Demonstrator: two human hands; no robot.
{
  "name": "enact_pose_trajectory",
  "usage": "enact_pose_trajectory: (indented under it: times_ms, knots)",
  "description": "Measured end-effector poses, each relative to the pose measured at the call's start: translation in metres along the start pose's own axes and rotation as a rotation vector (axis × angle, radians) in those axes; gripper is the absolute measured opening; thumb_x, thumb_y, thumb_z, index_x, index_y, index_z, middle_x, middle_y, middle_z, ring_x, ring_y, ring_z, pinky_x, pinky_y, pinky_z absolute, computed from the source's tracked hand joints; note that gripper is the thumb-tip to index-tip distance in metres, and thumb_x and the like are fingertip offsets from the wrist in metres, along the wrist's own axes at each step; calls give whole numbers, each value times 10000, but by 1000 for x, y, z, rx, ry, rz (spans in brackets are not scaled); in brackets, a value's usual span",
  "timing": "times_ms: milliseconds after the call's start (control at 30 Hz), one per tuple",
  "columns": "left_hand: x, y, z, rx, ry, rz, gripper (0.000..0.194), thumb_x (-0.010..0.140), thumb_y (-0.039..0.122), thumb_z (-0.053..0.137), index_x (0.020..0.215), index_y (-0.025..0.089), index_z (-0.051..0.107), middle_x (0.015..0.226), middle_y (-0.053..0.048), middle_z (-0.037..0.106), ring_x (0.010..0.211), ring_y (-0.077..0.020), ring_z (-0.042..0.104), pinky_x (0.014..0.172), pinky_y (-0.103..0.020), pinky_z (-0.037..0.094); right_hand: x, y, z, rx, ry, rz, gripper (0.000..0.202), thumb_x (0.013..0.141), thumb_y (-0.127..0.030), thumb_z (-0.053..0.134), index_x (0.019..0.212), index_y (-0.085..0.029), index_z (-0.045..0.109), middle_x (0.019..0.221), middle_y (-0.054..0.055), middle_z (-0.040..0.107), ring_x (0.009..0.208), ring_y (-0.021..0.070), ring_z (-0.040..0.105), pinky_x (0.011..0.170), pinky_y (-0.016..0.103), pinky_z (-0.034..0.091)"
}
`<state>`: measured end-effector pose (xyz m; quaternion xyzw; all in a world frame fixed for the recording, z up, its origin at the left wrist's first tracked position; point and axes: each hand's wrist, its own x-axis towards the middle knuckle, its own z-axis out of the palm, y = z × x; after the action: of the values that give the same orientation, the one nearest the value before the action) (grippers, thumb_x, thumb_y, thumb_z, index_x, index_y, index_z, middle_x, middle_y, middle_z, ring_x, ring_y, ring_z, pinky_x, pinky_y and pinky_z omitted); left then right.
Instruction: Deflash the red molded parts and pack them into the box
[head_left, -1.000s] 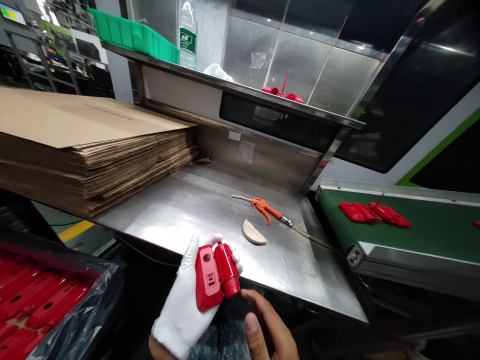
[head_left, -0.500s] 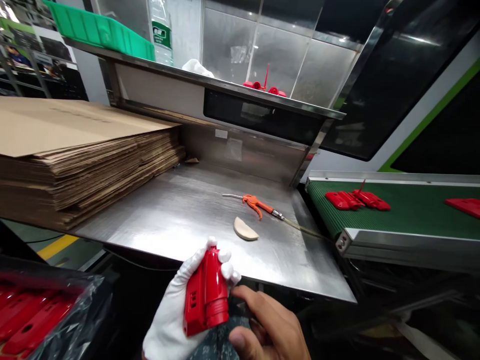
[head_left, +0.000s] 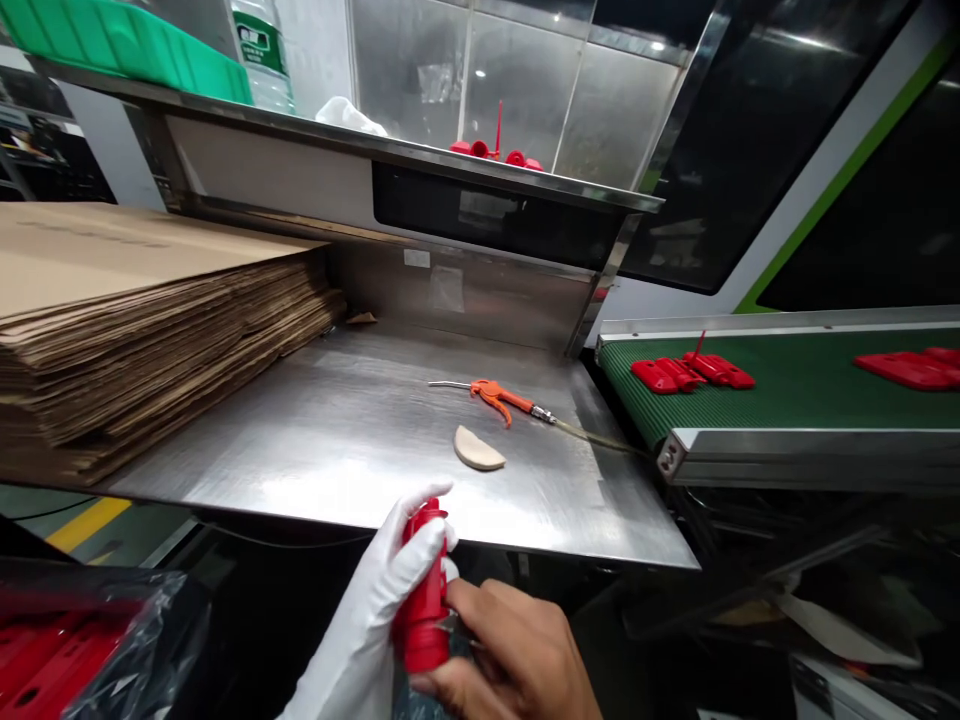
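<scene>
The left hand [head_left: 397, 575], in a white glove, rises from the bottom of the view with its forearm slanting up and to the right. It is closed around a red plastic part [head_left: 425, 615], the thumb laid along the near side and one finger stretched out past the top. The part stands roughly upright, its ringed round end down, in front of the near edge of the metal table [head_left: 315, 440].

The bare right hand [head_left: 517, 645] comes in from the lower right, knuckles up and fingers bent. Its index finger reaches the side of the part and its thumb lies by the ringed end; whether it grips something between them cannot be told.

On the table beyond the hands lie a pale half-round pad [head_left: 478, 451] and, behind it, an orange air blow gun [head_left: 499, 396]. Stacked cardboard sheets [head_left: 217, 320] fill the left side. To the right, red mouldings [head_left: 660, 376] lie on a green conveyor belt [head_left: 802, 395].
</scene>
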<state>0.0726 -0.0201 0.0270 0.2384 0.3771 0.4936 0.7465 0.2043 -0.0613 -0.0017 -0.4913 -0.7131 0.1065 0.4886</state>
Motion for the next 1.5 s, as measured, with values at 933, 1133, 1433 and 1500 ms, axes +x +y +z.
enact_pose_trajectory:
  times_ms: [933,1133,1433,1500]
  knots:
    - [3,6,21,79,65,150,226,690,307,849,775,200,669,564,59,581,448,-73,479,436,-183,398,1,-25,-32,-585,2,-136,706,939,-782,297,1183,-281,731,580,-7,552,456,169,584,486,315,426]
    - [7,7,19,87,96,151,198,652,234,851,757,181,691,537,52,586,423,-62,476,407,-162,372,3,-26,-34,-563,-2,-151,678,963,-743,314,1169,-256,738,571,-6,537,448,150,561,477,299,406]
    - [7,6,25,112,179,159,311,598,355,821,783,178,644,500,67,543,390,-63,460,362,-145,345,3,-23,-31,-562,71,-225,636,960,-736,376,1220,-244,683,602,-46,501,456,119,509,486,288,341]
    - [12,3,21,119,166,186,336,586,378,815,784,176,633,488,79,507,386,-53,426,352,-139,325,3,-23,-30,-565,77,-223,644,951,-749,381,1228,-247,674,606,-47,500,461,121,505,496,289,334]
